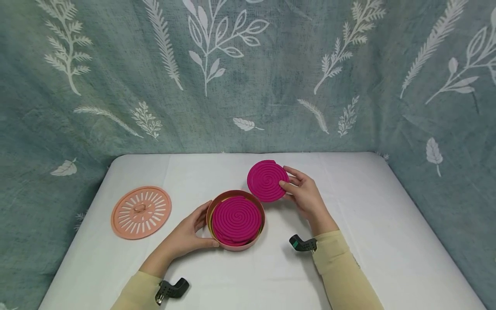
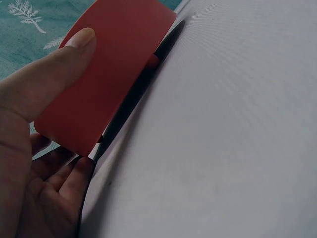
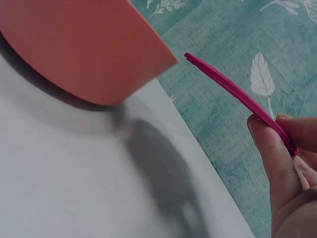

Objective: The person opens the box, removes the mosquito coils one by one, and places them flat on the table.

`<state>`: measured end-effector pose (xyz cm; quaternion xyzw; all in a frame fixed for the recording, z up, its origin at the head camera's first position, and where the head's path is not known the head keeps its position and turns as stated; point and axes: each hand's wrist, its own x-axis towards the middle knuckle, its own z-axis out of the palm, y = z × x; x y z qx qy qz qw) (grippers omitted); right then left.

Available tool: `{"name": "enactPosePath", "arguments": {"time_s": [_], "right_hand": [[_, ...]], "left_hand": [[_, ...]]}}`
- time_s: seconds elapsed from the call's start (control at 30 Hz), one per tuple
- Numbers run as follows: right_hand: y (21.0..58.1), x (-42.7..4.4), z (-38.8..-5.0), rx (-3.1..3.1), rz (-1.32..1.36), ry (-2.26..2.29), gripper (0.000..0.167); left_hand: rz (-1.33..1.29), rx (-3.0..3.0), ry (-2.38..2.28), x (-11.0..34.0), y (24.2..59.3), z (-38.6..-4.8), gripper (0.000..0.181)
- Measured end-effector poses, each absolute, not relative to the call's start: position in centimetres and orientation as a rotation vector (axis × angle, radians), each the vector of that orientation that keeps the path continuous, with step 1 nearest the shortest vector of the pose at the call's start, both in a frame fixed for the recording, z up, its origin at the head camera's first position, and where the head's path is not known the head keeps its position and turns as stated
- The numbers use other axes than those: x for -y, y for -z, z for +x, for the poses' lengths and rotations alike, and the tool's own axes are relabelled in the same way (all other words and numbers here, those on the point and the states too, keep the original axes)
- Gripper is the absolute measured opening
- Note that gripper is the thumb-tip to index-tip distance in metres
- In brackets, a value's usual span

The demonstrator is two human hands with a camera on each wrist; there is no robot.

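Note:
A magenta mosquito coil (image 1: pixel 268 181) is pinched at its right edge between the thumb and fingers of my right hand (image 1: pixel 306 196), raised above the table. From the side, in the right wrist view, the coil (image 3: pixel 237 91) looks thin and slightly bent. My left hand (image 1: pixel 187 234) grips the round salmon-pink tin (image 1: pixel 235 248) from its left side, thumb at the front wall and fingers behind. Inside the tin lies another magenta coil (image 1: pixel 237 219); whatever is under it is hidden. The left wrist view shows the thumb pressed on the tin's outer wall (image 2: pixel 114 64).
A salmon-pink slotted lid (image 1: pixel 131 230) with a small loop in its middle lies on the white table (image 1: pixel 387 258), left of the tin. Behind the table hangs a green leaf-patterned cloth (image 1: pixel 271 116). Black wrist cameras (image 1: pixel 172 289) sit on both sleeves.

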<state>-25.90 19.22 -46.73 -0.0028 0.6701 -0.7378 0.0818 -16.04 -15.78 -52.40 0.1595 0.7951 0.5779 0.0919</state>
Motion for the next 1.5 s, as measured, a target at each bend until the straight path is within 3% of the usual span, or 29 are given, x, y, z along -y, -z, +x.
{"name": "enactPosePath", "arguments": {"time_s": [0.93, 1.5], "right_hand": [[49.7, -21.1, -31.2, -1.941, 0.282, 2.195, 0.063], [50.2, -20.9, -32.0, -1.961, 0.329, 2.124, 0.062]], "left_hand": [[0.453, -2.397, -1.693, 15.7, 52.5, -16.2, 0.117], [0.448, -2.417, -1.653, 15.8, 52.5, -16.3, 0.118]]}}
